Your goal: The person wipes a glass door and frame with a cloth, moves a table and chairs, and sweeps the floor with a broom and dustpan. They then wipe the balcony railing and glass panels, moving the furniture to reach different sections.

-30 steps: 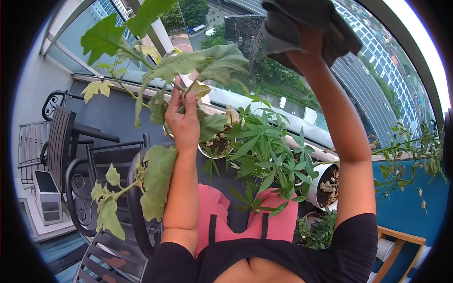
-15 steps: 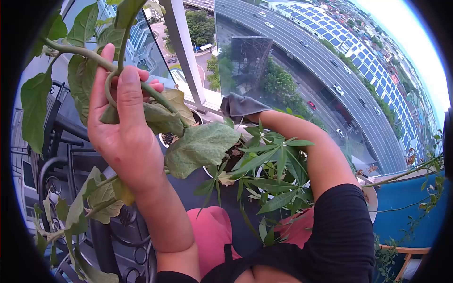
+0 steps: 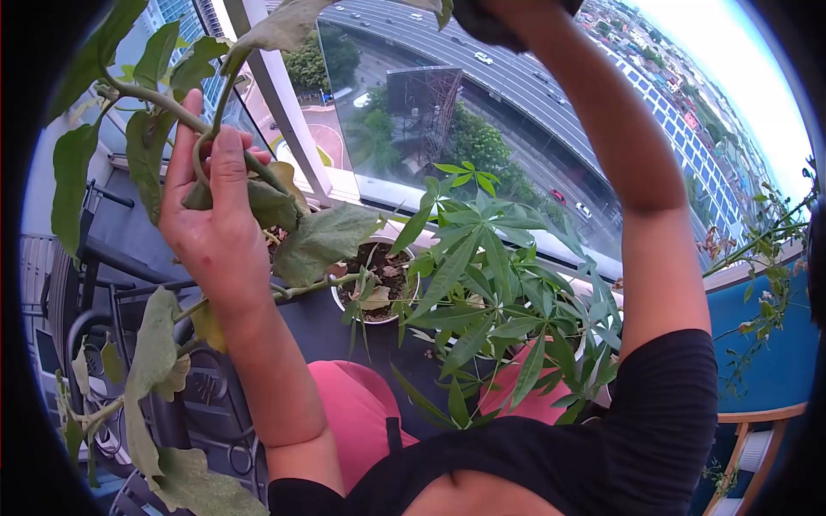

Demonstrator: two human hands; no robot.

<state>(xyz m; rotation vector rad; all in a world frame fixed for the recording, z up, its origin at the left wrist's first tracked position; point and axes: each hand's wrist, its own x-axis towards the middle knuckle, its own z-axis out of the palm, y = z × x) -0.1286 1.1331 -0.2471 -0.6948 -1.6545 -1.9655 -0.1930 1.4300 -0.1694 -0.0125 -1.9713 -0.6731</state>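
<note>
My left hand (image 3: 215,198) is closed round a green stem (image 3: 274,179) of a large-leafed plant, its thumb pressed along the stem. Broad, dull green leaves (image 3: 323,245) hang beside and below the fingers. At the top edge of the view, my right hand (image 3: 519,12) is raised with a dark grey cloth (image 3: 482,24) in it; the cloth and the frame edge hide its fingers. One leaf (image 3: 280,26) of the held plant reaches up to the left of the cloth.
Below my hands stand a white pot (image 3: 376,316) of soil and a bushy plant with finger-shaped leaves (image 3: 482,258). Dark metal furniture (image 3: 129,267) is at left. A window frame (image 3: 280,103) and glass panes face a highway. At right are a blue panel (image 3: 757,344) and a wooden chair (image 3: 757,416).
My right hand has swung up from low beside the potted plants to the top edge, carrying the cloth. My left hand keeps its hold on the stem. The view has shifted slightly.
</note>
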